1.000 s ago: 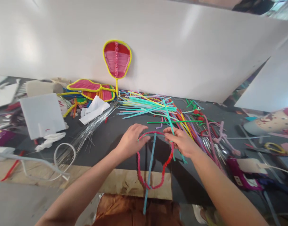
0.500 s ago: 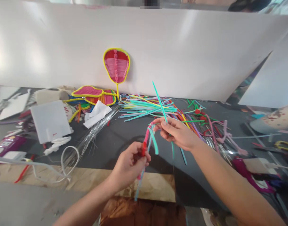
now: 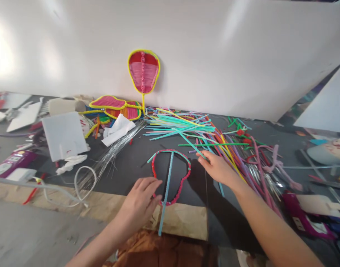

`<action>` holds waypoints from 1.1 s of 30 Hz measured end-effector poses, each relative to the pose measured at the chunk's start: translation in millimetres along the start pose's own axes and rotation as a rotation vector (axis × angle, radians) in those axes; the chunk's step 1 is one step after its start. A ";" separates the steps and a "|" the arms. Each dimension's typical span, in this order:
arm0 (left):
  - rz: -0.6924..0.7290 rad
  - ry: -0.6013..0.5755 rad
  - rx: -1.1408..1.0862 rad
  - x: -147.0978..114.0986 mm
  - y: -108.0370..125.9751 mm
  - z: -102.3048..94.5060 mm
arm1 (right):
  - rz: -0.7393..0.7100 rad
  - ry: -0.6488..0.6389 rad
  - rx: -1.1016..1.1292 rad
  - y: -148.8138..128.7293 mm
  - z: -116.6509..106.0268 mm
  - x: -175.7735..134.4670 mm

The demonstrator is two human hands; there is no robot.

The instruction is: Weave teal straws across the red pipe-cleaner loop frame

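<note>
A loop made of red and pink wrapped pipe cleaner (image 3: pixel 182 184) lies on the dark table, with a light blue pipe cleaner (image 3: pixel 167 181) running down its middle and out past its lower edge. Teal pipe cleaner covers part of its top. My left hand (image 3: pixel 142 198) is over the loop's lower left side, thumb and fingers apart; whether they touch it is unclear. To the right of the loop, my right hand (image 3: pixel 215 167) pinches one end of a teal pipe cleaner (image 3: pixel 188 141), which slants up leftward to the pile of pipe cleaners (image 3: pixel 183 122).
A pink and yellow paddle-shaped piece (image 3: pixel 144 72) stands against the white board (image 3: pixel 203 55). Thin metal wires (image 3: pixel 105 163) and a white cable (image 3: pixel 75 185) lie left. Purple power strips (image 3: pixel 15 163) sit at both sides. Brown paper (image 3: pixel 186 220) covers the front edge.
The loop has gone from raised in my hands to flat on the table. My left hand has loosened around it, and my right hand's teal pipe cleaner has tilted down leftward.
</note>
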State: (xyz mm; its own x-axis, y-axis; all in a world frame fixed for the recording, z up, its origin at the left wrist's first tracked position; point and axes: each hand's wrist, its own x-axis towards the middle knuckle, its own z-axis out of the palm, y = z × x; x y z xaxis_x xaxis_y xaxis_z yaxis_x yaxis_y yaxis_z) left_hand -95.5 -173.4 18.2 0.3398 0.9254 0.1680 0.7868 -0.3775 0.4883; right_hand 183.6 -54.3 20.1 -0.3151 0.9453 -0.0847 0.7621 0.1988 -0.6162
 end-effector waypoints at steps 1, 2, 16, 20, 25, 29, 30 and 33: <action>0.036 -0.042 0.018 -0.4 5.6 1.6 | 0.006 -0.013 -0.013 -0.2 3.2 1.1; 0.058 -0.069 0.034 -0.2 11.0 3.6 | 0.016 -0.024 -0.023 -0.9 6.6 2.9; 0.032 0.051 -0.073 23.1 14.8 -13.8 | 0.021 -0.150 -0.249 -11.4 9.9 1.0; -0.080 0.257 -0.016 50.7 11.6 -30.5 | -0.052 -0.011 -0.191 -3.1 6.1 -7.8; 0.075 0.351 0.067 93.5 12.2 -27.0 | -0.234 0.195 -0.195 -11.7 22.0 0.6; 0.215 0.138 0.192 118.0 2.1 0.2 | -0.296 0.212 -0.268 -20.8 41.6 9.5; 0.208 0.084 0.212 121.0 -1.3 7.4 | -0.309 0.208 -0.287 -21.1 45.1 10.6; 0.142 -0.010 0.265 124.2 -10.5 23.1 | -0.320 0.208 -0.305 -17.3 49.8 11.5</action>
State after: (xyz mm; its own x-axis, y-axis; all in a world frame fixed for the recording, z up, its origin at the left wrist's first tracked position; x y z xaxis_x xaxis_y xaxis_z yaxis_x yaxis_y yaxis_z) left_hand -49.7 -55.3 14.2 0.4600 0.8629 0.2093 0.8377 -0.4999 0.2199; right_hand 138.6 -59.8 -9.2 -0.4648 0.8496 0.2494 0.7861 0.5255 -0.3253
